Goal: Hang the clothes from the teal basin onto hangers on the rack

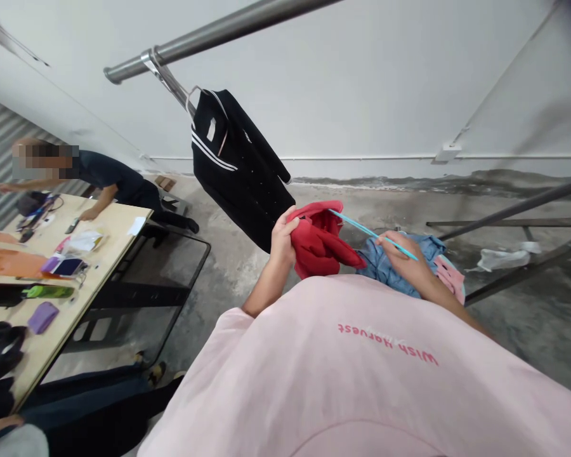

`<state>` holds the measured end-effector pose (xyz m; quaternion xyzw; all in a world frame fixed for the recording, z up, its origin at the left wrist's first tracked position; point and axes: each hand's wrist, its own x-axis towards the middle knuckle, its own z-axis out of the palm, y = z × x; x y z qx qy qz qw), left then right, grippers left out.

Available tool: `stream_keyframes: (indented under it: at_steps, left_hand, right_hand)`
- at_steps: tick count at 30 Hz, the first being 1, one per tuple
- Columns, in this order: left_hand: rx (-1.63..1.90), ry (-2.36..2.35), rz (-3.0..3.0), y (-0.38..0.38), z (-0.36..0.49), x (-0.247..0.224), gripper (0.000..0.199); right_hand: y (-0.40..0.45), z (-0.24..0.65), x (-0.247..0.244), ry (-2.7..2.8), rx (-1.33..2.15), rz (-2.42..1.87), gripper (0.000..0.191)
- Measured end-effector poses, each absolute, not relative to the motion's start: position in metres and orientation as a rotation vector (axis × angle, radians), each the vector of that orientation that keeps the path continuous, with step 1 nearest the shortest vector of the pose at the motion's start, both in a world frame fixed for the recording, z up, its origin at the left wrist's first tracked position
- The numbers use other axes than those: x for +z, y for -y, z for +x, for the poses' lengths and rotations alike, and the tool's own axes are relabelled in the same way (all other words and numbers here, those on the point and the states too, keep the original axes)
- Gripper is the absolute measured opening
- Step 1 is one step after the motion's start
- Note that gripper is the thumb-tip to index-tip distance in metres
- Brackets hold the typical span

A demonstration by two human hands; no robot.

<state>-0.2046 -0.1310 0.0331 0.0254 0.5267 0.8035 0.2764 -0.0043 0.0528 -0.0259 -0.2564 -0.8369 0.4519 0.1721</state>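
Observation:
Bunched red cloth, a garment (321,244), hangs from my left hand (284,236), whose fingers are closed on its edge. My right hand (402,254) is closed around a light-blue clothes hanger (361,227). The hanger's far end reaches into the red garment's opening; the part inside is hidden. Just beyond my left hand a black sweater (240,168) with white stripes hangs on a hanger from the metal rail. Below my right hand lies a heap of blue denim (385,266), with a pink patterned piece (450,279) beside it.
A metal rail (219,32) runs overhead along the wall. At left stands a table (118,219) with a green bottle (50,291), a purple pouch (42,317) and other items. A person (109,165) leans over it; another person's legs show at lower left. Metal bars (514,206) cross the right side.

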Motion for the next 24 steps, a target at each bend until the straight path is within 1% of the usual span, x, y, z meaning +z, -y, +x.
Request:
stream_keyframes:
  at_steps: [2,4,7,9,13,16,20,24]
  left_hand:
    - [2.12,-1.386,0.07,0.131,-0.201,0.032,0.043]
    - [2.018,-1.335,0.055,0.129,-0.197,0.029,0.036]
    - [1.761,-1.213,-0.085,0.126,-0.196,0.023,0.023]
    - [1.656,-1.148,-0.187,0.124,-0.198,0.021,0.018]
    - [1.663,-1.099,-0.251,0.123,-0.206,0.025,0.02]
    - [1.7,-1.087,-0.257,0.123,-0.207,0.031,0.022]
    - [1.734,-1.101,-0.16,0.123,-0.205,0.033,0.023]
    - [1.759,-1.152,0.036,0.125,-0.2,0.03,0.026]
  right_hand:
    - [-0.055,0.001,-0.019,2.367,1.173,-0.804,0.029]
    - [-0.053,0.005,-0.012,2.338,1.157,-0.868,0.03]
    - [-0.048,0.01,-0.007,2.28,1.25,-0.937,0.03]
    - [-0.045,0.012,-0.007,2.219,1.364,-0.943,0.03]
    - [-0.04,0.018,-0.01,2.102,1.611,-0.957,0.029]
    - [-0.035,0.025,-0.002,2.056,1.726,-1.035,0.026]
    - [-0.031,0.038,0.012,2.163,1.724,-0.994,0.027]
    - [-0.028,0.04,0.01,2.293,1.73,-0.906,0.031]
